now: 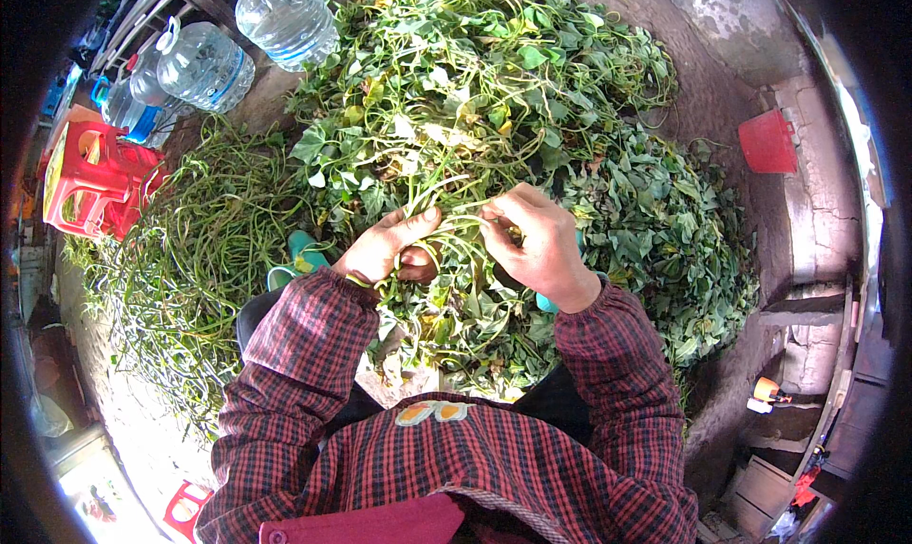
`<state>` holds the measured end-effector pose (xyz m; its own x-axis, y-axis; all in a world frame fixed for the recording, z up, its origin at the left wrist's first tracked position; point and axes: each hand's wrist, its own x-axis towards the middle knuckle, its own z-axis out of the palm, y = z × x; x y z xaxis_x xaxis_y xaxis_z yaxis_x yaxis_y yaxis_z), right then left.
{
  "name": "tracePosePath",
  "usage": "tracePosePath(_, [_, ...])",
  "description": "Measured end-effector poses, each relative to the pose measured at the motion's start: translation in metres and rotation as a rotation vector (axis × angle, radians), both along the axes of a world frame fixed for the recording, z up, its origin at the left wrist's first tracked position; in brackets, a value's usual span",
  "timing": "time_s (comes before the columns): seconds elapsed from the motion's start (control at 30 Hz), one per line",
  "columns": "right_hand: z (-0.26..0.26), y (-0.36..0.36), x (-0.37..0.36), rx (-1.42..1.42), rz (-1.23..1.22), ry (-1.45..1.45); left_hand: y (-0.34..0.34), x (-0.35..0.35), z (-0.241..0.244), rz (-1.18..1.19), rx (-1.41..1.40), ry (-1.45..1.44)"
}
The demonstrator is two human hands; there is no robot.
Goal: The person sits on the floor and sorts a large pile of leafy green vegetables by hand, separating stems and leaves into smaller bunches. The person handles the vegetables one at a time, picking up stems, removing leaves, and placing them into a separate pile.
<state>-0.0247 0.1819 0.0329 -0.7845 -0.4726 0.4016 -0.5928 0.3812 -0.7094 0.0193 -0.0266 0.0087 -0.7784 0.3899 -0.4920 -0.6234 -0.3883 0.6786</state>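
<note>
Several thin green stems (433,243), stripped of leaves, run through my left hand (394,248), with its thumb pressed over them. My right hand (533,237) pinches the pale ends of a few stems between thumb and fingertips, a little to the right of the left hand. Below and between both hands lies a heap of leafy green vines (491,316). A larger leafy vine pile (456,73) rises in front of me. On the left spreads a mass of bare stems (228,195). To the right is a mound of loose leaves (655,237).
Large clear plastic water bottles (206,66) stand at the back left. A red plastic stool (103,173) lies beside the bare stems. By the right wall are a red bucket (768,141) and a small orange-and-white bottle (766,393). A green boot (306,248) shows near my left wrist.
</note>
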Motion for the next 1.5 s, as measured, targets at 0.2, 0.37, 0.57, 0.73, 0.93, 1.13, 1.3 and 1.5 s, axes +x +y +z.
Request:
tracePosePath(0.2, [-0.007,0.001,-0.001,-0.404,-0.029,-0.745,0.008,0.001,0.003,0.032,0.000,-0.084])
tracePosePath(0.37, [0.006,0.021,-0.027,-1.040,-0.143,-1.148,-0.001,0.003,0.005,0.062,0.000,-0.063])
tracePosePath(0.57, [0.001,0.075,-0.057,-1.108,0.202,-1.035,-0.007,-0.001,-0.010,-0.039,0.165,0.147])
tracePosePath(0.73, [0.020,0.031,-0.013,-0.408,0.072,-0.688,-0.007,-0.002,-0.004,-0.022,0.047,0.056])
tracePosePath(0.93, [0.005,-0.005,0.008,-0.030,0.101,-0.119,0.002,-0.004,-0.008,0.019,0.069,0.098])
tracePosePath(1.13, [-0.008,-0.004,0.006,0.024,0.030,-0.069,0.004,-0.001,-0.010,0.109,0.102,0.040])
tracePosePath(1.3, [-0.010,-0.006,0.006,-0.300,-0.079,-0.625,0.012,-0.001,0.004,0.122,-0.006,0.016])
tracePosePath(1.5, [-0.030,-0.003,0.007,-0.953,0.027,-1.227,0.019,-0.001,0.007,0.123,-0.069,-0.038])
